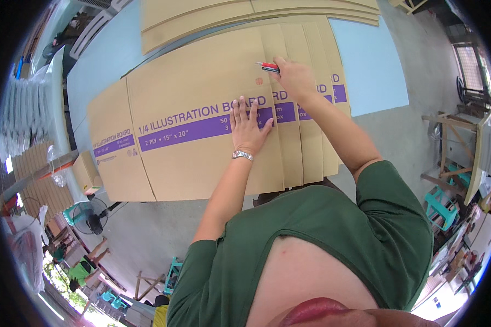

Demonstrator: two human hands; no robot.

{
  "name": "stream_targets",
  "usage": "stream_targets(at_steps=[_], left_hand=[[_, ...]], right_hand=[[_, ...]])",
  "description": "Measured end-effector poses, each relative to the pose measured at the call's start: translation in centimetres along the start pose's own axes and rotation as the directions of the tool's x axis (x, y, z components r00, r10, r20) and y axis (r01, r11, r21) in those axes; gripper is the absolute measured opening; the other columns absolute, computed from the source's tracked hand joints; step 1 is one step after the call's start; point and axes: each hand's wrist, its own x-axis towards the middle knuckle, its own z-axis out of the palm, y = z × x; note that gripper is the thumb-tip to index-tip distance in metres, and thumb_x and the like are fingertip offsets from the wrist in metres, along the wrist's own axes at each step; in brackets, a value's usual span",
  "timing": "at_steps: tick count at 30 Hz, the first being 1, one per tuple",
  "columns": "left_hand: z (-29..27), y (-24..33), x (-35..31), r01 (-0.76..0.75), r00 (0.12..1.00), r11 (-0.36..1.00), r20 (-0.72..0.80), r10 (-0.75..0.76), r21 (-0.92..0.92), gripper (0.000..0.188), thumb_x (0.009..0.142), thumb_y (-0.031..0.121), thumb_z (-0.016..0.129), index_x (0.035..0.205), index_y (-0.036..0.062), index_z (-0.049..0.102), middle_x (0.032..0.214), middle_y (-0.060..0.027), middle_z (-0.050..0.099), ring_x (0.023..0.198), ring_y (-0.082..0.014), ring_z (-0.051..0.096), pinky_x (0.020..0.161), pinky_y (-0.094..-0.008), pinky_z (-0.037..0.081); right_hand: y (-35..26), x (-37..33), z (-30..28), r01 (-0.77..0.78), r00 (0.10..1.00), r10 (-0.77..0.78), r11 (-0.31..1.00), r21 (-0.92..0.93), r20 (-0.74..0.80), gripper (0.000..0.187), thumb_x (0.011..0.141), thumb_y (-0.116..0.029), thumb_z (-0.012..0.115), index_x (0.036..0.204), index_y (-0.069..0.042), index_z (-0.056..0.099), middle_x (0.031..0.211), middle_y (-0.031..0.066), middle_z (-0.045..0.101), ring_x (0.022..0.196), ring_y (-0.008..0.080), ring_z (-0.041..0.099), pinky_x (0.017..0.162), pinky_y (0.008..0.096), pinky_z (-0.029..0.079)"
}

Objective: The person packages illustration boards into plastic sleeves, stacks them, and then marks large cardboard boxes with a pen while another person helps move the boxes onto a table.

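Observation:
A flattened brown cardboard box (196,71) with purple print lies in front of me, on top of several others fanned out to the right. My left hand (247,129) rests palm down on its printed band, fingers spread, a metal watch (243,155) on the wrist. Farther up and to the right, my right hand (299,82) grips a slim red pen (269,65), with a dark pen (270,70) close against it. The pens point left, near a small round orange mark (259,82) on the cardboard. Whether the tip touches the surface I cannot tell.
More flat cardboard (202,13) is stacked at the far side of the light blue table (371,71). At the left are a fan (90,218) and plastic-wrapped bundles (30,111). A teal stool (441,208) stands at the right. Another person (84,270) is at lower left.

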Motion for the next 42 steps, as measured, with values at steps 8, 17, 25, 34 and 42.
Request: stream_targets(at_steps=[8,17,25,34,42], left_hand=[[0.4,0.2,0.5,-0.003,1.0,0.999,0.01,0.002,0.033,0.072,0.084,0.053,0.058,0.143,0.0174,0.036,0.154,-0.0162,0.021,0.143,-0.0349,0.014,0.116,-0.0463,0.012],[0.3,1.2,0.9,-0.029,0.999,0.998,0.015,0.028,0.047,0.072,0.083,0.051,0.06,0.141,0.015,0.038,0.154,-0.0163,0.021,0.143,-0.0358,0.015,0.115,-0.0477,0.012],[0.9,0.9,1.1,-0.028,0.999,0.995,0.036,0.025,0.095,0.076,0.082,0.053,0.059,0.144,0.0172,0.034,0.155,-0.0166,0.018,0.143,-0.0362,0.011,0.116,-0.047,0.009],[0.4,1.3,0.7,-0.025,1.0,0.997,0.007,0.025,0.076,0.072,0.083,0.049,0.061,0.141,0.0146,0.037,0.153,-0.0168,0.023,0.142,-0.0361,0.016,0.115,-0.048,0.012],[-0.3,0.8,0.1,-0.053,0.994,0.988,-0.102,0.039,-0.143,0.083,0.075,0.045,0.071,0.14,0.0075,0.035,0.15,-0.0157,0.028,0.141,-0.034,0.019,0.115,-0.0465,0.014]], right_hand=[[4.3,-0.6,1.0,0.002,1.0,-0.002,1.0,-0.03,0.011,0.024,0.084,-0.031,0.064,0.094,-0.01,0.056,0.082,0.0101,0.066,0.076,0.0294,0.065,0.062,0.0418,0.051],[9.9,-2.1,0.8,-0.131,0.99,0.128,0.99,-0.059,-0.056,0.022,0.084,-0.03,0.063,0.091,-0.01,0.056,0.076,0.0087,0.066,0.076,0.0303,0.065,0.065,0.0428,0.051],[13.6,-2.3,-1.0,-0.28,0.947,0.271,0.96,-0.027,-0.173,0.022,0.083,-0.031,0.064,0.09,-0.011,0.058,0.077,0.009,0.066,0.076,0.0306,0.065,0.064,0.0412,0.051],[18.2,0.1,-2.6,-0.429,0.894,0.403,0.896,-0.115,-0.194,0.028,0.086,-0.037,0.061,0.096,-0.011,0.058,0.075,0.0113,0.066,0.074,0.0318,0.065,0.064,0.0428,0.052],[10.2,-1.3,-4.0,-0.17,0.972,0.21,0.94,0.297,-0.108,0.026,0.082,-0.026,0.063,0.108,-0.02,0.065,0.086,0.0093,0.069,0.077,0.0316,0.065,0.068,0.0405,0.053]])
